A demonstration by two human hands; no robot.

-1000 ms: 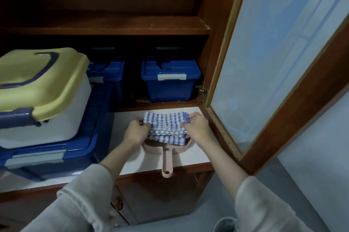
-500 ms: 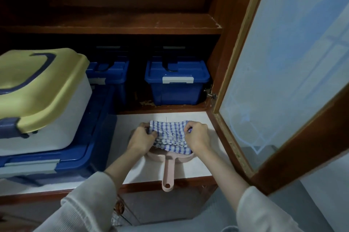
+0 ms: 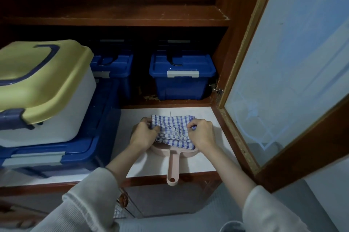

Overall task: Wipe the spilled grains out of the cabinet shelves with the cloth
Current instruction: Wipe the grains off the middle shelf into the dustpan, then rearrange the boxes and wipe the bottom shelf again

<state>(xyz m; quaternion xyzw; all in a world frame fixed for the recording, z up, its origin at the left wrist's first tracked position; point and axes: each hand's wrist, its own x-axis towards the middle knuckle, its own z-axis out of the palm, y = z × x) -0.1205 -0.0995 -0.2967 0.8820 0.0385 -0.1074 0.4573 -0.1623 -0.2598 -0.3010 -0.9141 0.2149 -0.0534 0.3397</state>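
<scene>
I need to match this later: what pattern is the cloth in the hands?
The cloth is blue-and-white checked, clearest in the head view.

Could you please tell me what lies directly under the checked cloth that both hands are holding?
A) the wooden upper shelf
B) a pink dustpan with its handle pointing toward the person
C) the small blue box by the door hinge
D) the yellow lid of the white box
B: the left hand and right hand grip the checked cloth above the pink dustpan, whose handle reaches to the front edge of the white ledge.
</scene>
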